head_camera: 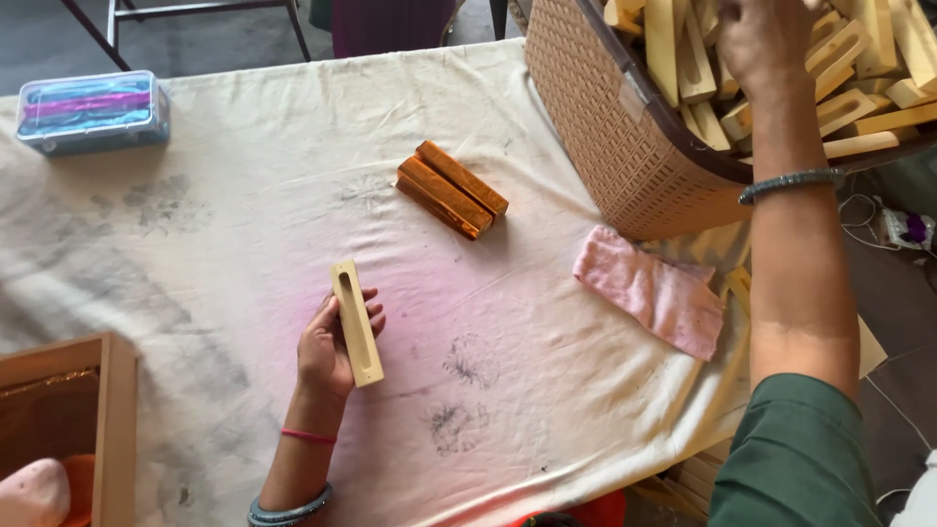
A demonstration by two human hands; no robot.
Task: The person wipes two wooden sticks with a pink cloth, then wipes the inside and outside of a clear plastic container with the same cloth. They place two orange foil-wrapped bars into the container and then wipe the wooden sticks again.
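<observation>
Item: pale wooden block (356,322), long, narrow, with a slot cut along its face. I saw it gripped upright in my left hand (327,346), fingers wrapped behind, above the cloth-covered counter (244,224). My right hand (766,39) reached into the woven basket (605,117); its grasp I couldn't tell.

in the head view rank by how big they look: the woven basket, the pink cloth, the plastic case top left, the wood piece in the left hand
1. woven basket, though it runs out of the picture
2. pink cloth
3. plastic case, close to the cloth, so this order is unsure
4. wood piece held in the left hand
</observation>
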